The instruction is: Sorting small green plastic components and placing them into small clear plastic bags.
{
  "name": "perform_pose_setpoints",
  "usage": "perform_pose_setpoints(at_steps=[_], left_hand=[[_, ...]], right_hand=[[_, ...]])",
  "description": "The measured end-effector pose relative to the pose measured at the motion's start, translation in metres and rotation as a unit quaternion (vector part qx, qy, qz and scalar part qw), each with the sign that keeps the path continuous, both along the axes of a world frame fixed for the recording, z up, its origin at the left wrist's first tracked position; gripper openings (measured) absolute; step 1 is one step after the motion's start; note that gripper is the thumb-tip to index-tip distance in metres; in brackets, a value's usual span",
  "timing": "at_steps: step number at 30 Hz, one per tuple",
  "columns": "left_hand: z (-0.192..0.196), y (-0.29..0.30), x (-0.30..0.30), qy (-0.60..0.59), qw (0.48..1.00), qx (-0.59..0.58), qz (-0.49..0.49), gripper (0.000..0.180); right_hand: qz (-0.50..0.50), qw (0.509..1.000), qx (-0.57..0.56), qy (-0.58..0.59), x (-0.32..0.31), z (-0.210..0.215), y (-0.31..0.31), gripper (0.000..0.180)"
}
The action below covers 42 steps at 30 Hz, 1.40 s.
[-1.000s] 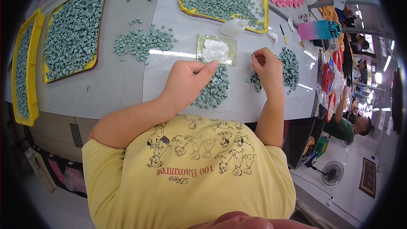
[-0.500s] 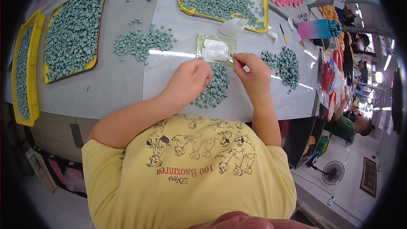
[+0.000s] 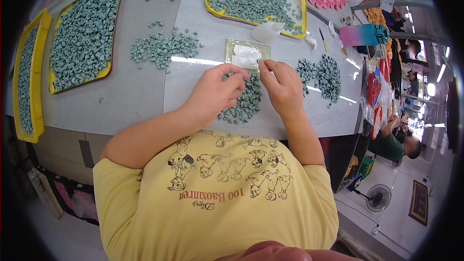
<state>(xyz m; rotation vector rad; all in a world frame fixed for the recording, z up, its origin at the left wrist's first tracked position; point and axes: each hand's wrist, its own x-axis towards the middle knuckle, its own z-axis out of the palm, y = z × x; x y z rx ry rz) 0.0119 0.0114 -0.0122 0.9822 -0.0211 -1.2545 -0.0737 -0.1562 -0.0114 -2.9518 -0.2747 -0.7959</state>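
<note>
My right hand (image 3: pixel 282 86) pinches a small grey-green piece (image 3: pixel 258 61) between thumb and fingertips, at the near edge of a pale green square plate (image 3: pixel 263 50). On that plate lies a white patch (image 3: pixel 242 57) with a round mark, perhaps glue. My left hand (image 3: pixel 216 93) is closed, forefinger curved toward the right hand; whatever its fingertips hold, if anything, is hidden. Beneath and between both hands a heap of small grey-green pieces (image 3: pixel 245 102) spreads on the table. A white squeeze bottle (image 3: pixel 267 31) lies just beyond the plate.
Grey-green pieces fill yellow-rimmed trays (image 3: pixel 303 17) at the back and left (image 3: pixel 112 63). Loose piles lie left (image 3: pixel 164 50) and right (image 3: pixel 328 79). A craft knife (image 3: pixel 323 40) and pink-blue bottle (image 3: pixel 362 35) are at the right. A co-worker (image 3: pixel 390 146) sits farther right.
My right hand has moved left and slightly nearer the plate's white patch with the small piece. My left hand has shifted slightly right, its forefinger now reaching out more.
</note>
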Motion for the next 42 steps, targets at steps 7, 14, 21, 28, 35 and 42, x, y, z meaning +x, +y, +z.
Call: perform_pose_setpoints(at_steps=[7, 14, 21, 28, 35, 42], left_hand=[[-0.002, 0.0, 0.001, 0.026, 0.999, -0.025, 0.031, 0.015], [0.002, 0.0, 0.0, -0.007, 0.999, -0.029, 0.038, 0.019], [0.001, 0.0, -0.001, 0.015, 0.998, -0.043, 0.036, 0.021], [0.005, -0.002, 0.0, 0.016, 0.998, -0.052, 0.038, 0.022], [-0.001, -0.003, -0.002, 0.075, 0.993, -0.077, 0.047, 0.017], [0.007, -0.001, 0.001, 0.108, 0.992, -0.058, 0.017, 0.022]], right_hand=[[-0.011, 0.996, 0.085, -0.007, -0.002, 0.0, 0.002, 0.023], [-0.127, 0.825, 0.547, 0.055, -0.011, 0.0, 0.013, 0.008], [-0.126, 0.653, 0.74, 0.099, -0.011, 0.012, 0.016, 0.003], [-0.124, 0.673, 0.724, 0.091, -0.012, 0.013, 0.02, 0.004], [-0.114, 0.706, 0.695, 0.076, -0.013, 0.017, 0.022, 0.004], [-0.044, 0.899, 0.436, -0.008, -0.016, 0.019, 0.023, 0.013]])
